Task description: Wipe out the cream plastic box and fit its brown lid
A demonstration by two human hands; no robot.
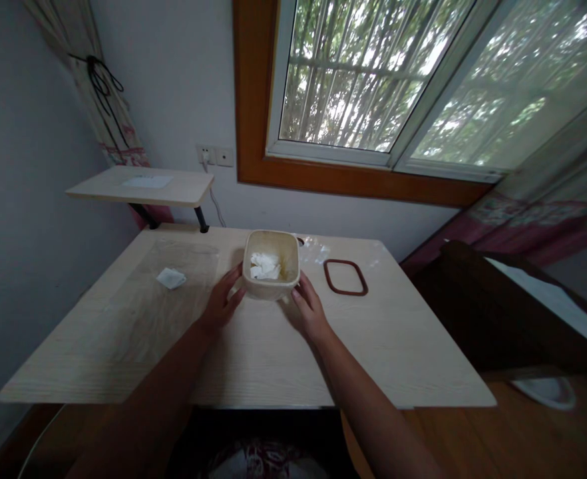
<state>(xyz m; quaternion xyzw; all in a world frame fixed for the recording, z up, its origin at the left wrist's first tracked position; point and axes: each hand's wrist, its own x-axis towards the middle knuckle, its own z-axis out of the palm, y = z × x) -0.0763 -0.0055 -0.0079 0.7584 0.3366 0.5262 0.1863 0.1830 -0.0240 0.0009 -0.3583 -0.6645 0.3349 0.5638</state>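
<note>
A cream, rounded-square waste bin (pixel 268 289) is between my two hands over the far middle of the desk, its open top facing me. White crumpled tissue (pixel 265 266) lies at its bottom. My left hand (pixel 223 297) grips the bin's left side, the thumb at its front. On the opposite side, my right hand (pixel 309 303) presses its fingers to the wall. A reddish-brown rounded-square ring (pixel 346 293) lies flat to the right of the bin. Whether the bin rests on the desk or is slightly raised, I cannot tell.
A clear plastic sheet or bag (pixel 138 319) lies on the desk (pixel 413 359) at the left, with a small white packet or folded tissue (pixel 171 278) on it. Behind stands a raised shelf (pixel 184 189). More clear plastic (pixel 316 249) is near the back edge.
</note>
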